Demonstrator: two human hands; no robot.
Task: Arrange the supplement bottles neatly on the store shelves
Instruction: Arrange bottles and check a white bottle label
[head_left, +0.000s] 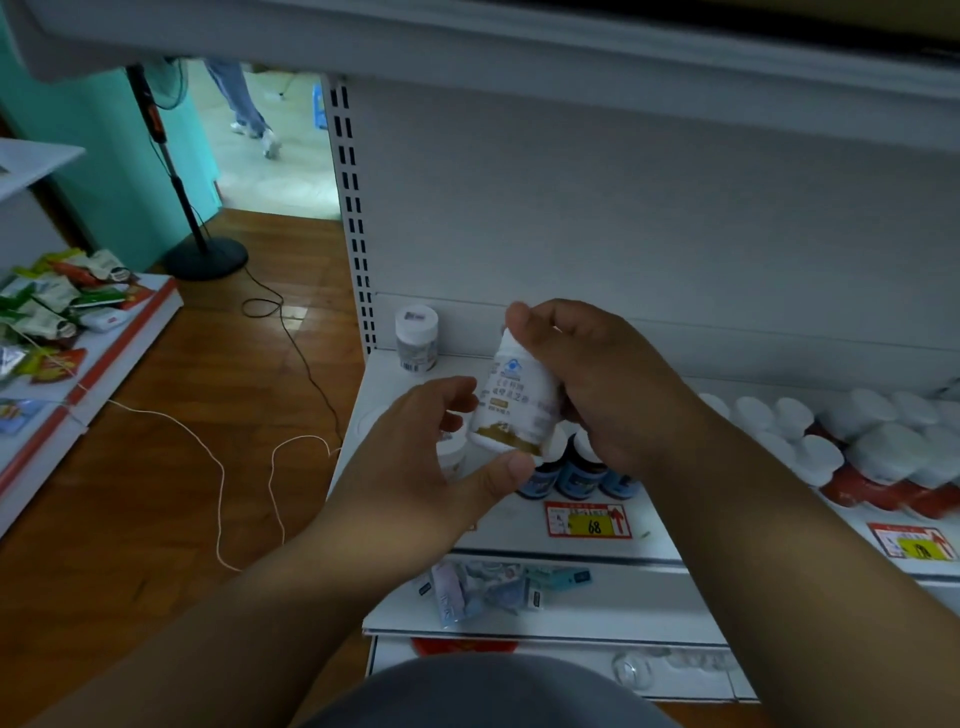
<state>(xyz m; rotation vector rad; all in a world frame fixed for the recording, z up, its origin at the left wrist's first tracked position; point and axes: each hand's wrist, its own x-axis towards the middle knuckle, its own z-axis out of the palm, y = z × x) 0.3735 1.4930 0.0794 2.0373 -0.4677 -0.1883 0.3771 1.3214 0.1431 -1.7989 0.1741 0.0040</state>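
A white supplement bottle with a gold band hangs tilted above the white shelf. My right hand grips its upper part and cap from the right. My left hand holds its lower end, thumb under the base, fingers beside the label. Another white-capped bottle stands upright at the shelf's back left corner. Dark blue bottles stand under my hands, partly hidden. Red bottles with white caps fill the shelf's right side.
A price tag marked 68 sits on the shelf front. Small packets lie on the lower shelf. To the left are a wooden floor with loose cables, a fan stand and a snack display. A person's legs show far back.
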